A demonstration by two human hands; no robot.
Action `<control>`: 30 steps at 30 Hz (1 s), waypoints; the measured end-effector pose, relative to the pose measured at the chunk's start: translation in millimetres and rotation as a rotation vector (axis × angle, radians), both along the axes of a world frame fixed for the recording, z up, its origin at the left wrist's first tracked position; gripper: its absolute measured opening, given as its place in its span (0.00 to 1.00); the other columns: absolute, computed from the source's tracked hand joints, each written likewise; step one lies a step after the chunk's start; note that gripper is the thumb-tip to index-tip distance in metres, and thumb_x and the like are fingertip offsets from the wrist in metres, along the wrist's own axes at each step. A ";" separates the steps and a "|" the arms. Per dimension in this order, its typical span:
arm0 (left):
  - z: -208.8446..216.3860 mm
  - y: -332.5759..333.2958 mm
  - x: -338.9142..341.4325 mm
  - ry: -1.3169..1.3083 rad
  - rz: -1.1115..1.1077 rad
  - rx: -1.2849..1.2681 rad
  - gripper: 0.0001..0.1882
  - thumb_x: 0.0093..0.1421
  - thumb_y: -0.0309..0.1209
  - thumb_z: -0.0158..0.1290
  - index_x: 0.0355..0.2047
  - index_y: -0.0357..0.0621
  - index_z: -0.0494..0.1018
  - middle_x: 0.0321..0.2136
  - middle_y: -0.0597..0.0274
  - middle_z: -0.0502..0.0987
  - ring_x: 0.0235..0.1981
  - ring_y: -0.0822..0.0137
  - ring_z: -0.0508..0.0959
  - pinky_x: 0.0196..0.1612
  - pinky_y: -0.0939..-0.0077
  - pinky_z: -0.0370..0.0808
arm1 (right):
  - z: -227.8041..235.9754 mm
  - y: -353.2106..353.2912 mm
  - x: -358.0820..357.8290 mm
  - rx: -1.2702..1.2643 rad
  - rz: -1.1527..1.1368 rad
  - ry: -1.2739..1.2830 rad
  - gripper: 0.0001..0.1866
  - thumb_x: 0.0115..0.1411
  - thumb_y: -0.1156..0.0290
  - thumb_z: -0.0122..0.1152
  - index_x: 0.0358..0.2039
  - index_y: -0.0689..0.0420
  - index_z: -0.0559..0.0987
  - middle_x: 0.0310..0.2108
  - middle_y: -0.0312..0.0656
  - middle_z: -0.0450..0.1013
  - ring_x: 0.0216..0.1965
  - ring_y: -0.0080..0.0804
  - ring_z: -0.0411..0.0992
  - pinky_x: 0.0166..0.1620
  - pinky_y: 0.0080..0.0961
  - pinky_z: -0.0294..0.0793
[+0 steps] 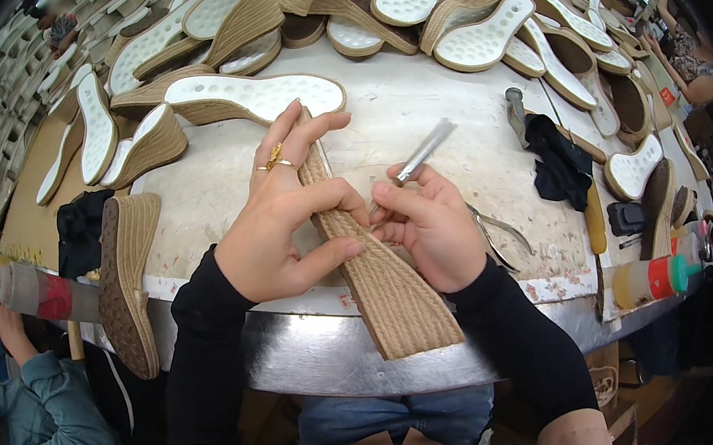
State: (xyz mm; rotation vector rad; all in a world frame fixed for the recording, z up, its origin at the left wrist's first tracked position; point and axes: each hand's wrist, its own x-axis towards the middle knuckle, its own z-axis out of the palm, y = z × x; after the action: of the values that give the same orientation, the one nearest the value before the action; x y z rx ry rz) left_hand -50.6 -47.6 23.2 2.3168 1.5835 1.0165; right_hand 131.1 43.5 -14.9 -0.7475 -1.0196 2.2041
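Observation:
A wedge shoe sole [403, 310] wrapped in tan braided rope is held on its side over the table's front edge, its thick heel end toward me. My left hand [276, 219], with a gold ring, grips the thinner part between thumb and fingers. Close against the sole's right edge, my right hand [434, 235] has its fingertips pinched at the rope; what they pinch is too small to make out. A slim silver metal tool [426, 150] sticks up from that same hand, its lower part hidden by the fingers. Curved metal handles [505, 235] lie just right of my right hand.
Many wedge soles with white dimpled tops [256, 97] are heaped across the back. A brown-bottomed wedge [126, 286] stands at left. On the right are a hammer [516, 109], black cloth [561, 166] and a green-capped bottle [649, 282]. A co-worker's sleeve [57, 428] is at lower left.

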 end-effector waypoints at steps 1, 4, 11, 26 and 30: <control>-0.7 0.1 0.8 0.006 0.003 0.002 0.10 0.47 0.36 0.66 0.30 0.56 0.78 0.65 0.47 0.59 0.69 0.33 0.46 0.69 0.40 0.41 | 0.7 -1.6 0.1 0.021 -0.066 -0.019 0.12 0.65 0.75 0.58 0.46 0.57 0.67 0.31 0.40 0.75 0.32 0.28 0.77 0.36 0.26 0.79; -0.1 -3.2 -0.2 0.046 0.019 -0.013 0.09 0.48 0.36 0.65 0.30 0.57 0.78 0.65 0.50 0.59 0.69 0.32 0.45 0.67 0.36 0.40 | 5.6 -5.7 3.2 0.145 -0.194 0.009 0.13 0.64 0.77 0.58 0.46 0.57 0.66 0.32 0.41 0.75 0.34 0.31 0.78 0.36 0.28 0.81; 6.1 -4.5 1.9 0.089 0.018 -0.078 0.09 0.48 0.35 0.65 0.30 0.54 0.77 0.66 0.47 0.57 0.70 0.33 0.40 0.68 0.40 0.40 | 10.2 -18.9 18.1 0.295 -0.141 0.134 0.14 0.63 0.80 0.60 0.44 0.58 0.65 0.34 0.45 0.75 0.37 0.33 0.79 0.40 0.28 0.84; 0.1 -1.4 2.5 0.051 -0.001 -0.026 0.10 0.49 0.33 0.63 0.31 0.55 0.75 0.63 0.47 0.58 0.68 0.28 0.44 0.63 0.25 0.40 | 1.1 -19.9 19.0 0.079 -0.083 0.164 0.14 0.63 0.80 0.60 0.44 0.58 0.65 0.36 0.49 0.76 0.38 0.36 0.80 0.42 0.29 0.84; -0.8 -1.9 2.3 0.042 0.003 -0.017 0.10 0.48 0.33 0.64 0.31 0.55 0.75 0.62 0.48 0.59 0.68 0.29 0.45 0.64 0.26 0.41 | -0.2 -20.7 18.6 0.073 -0.107 0.198 0.14 0.63 0.81 0.60 0.44 0.58 0.64 0.36 0.49 0.76 0.39 0.36 0.80 0.43 0.30 0.84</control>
State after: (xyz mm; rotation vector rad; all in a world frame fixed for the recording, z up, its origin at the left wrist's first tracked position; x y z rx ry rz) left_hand -48.2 -49.5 22.4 2.3401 1.6051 0.9571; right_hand 149.7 22.8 -15.1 -0.5264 -0.9329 2.0899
